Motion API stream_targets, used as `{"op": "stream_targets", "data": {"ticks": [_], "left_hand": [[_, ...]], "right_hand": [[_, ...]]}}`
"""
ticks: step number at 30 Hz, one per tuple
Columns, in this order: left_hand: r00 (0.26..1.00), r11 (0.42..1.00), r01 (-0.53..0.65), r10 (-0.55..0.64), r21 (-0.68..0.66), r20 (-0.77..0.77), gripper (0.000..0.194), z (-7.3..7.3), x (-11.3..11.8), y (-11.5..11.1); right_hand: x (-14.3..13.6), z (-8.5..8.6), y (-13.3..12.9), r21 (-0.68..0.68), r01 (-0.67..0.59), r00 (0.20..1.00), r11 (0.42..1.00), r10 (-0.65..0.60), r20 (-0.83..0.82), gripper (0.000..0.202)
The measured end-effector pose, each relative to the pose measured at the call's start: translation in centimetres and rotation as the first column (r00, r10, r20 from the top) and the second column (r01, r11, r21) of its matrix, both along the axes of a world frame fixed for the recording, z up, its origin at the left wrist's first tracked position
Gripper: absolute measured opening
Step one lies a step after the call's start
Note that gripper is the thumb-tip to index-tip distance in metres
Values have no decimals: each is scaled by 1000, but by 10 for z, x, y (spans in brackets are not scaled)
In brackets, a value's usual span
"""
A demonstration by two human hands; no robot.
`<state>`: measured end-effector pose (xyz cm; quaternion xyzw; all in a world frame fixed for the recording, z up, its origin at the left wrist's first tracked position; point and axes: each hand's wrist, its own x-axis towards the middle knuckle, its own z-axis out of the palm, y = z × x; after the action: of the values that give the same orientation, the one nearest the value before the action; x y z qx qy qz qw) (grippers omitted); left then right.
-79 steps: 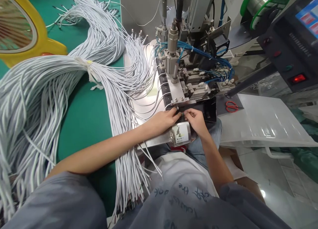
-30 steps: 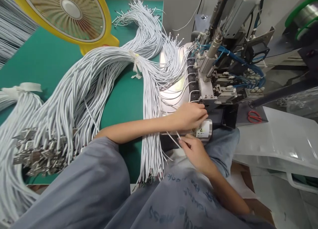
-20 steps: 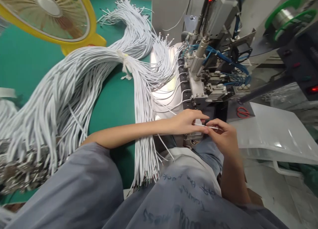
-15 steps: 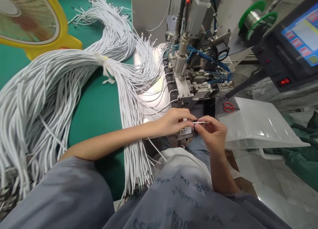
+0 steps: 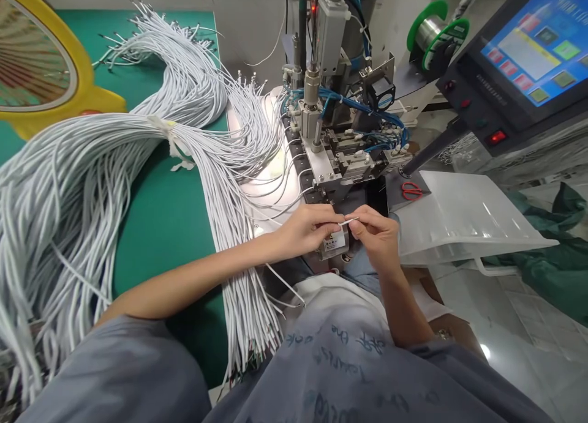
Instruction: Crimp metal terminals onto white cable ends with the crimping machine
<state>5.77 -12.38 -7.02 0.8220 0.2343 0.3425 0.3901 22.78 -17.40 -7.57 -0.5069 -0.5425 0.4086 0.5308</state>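
Observation:
Both hands meet in front of the machine (image 5: 316,147). Between thumb and fingers, my left hand (image 5: 310,227) pinches a thin white cable (image 5: 348,221) close to its end. My right hand (image 5: 377,230) is closed on the same cable's tip from the other side, and its fingertips cover part of it. Left of my hands, a large bundle of white cables (image 5: 220,196) fans over the table, with several cables running to the machine's edge. Loose ends of the bundle hang by my lap, beneath my left forearm.
A yellow fan (image 5: 85,92) stands at the left on the green mat (image 5: 151,227). Red-handled scissors (image 5: 412,191) lie right of the machine, beside a translucent plastic tray (image 5: 463,218). A solder wire spool (image 5: 434,34) and a touchscreen panel (image 5: 528,49) are at the upper right.
The view has shifted, so the scene sits further left. My hands stay together on the cable; its exposed end now tilts upward to the right and less of it shows.

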Motion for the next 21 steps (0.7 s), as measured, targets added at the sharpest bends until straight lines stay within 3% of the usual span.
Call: {"op": "stream_targets", "data": {"ticks": [3, 7, 10, 14, 16, 19, 21], "left_hand": [[999, 993, 16, -10, 119, -52, 26, -3, -2, 3], [994, 971, -55, 76, 235, -78, 27, -10, -2, 4], [991, 973, -109, 123, 204, -56, 22, -12, 1, 2], [990, 988, -143, 144, 62, -10, 13, -11, 5, -1], [989, 986, -148, 149, 77, -5, 12, -11, 5, -1], [980, 921, -147, 185, 361, -74, 17, -12, 1, 3], [958, 786, -75, 227, 614, -173, 23, -11, -3, 7]], "right_hand": [[7, 4, 3, -9, -47, 993, 999, 48, 112, 15], [9, 5, 6, 3, 6, 965, 1000, -6, 261, 16], [5, 0, 8, 4, 28, 973, 1000, -28, 230, 15], [-7, -8, 6, 35, 95, 992, 995, -98, 83, 13], [-14, -11, 5, 66, 157, 984, 985, -162, 76, 14], [-18, -9, 3, 176, 220, 939, 960, -257, 228, 16], [-14, -6, 5, 216, 182, 901, 959, -250, 355, 19]]}}
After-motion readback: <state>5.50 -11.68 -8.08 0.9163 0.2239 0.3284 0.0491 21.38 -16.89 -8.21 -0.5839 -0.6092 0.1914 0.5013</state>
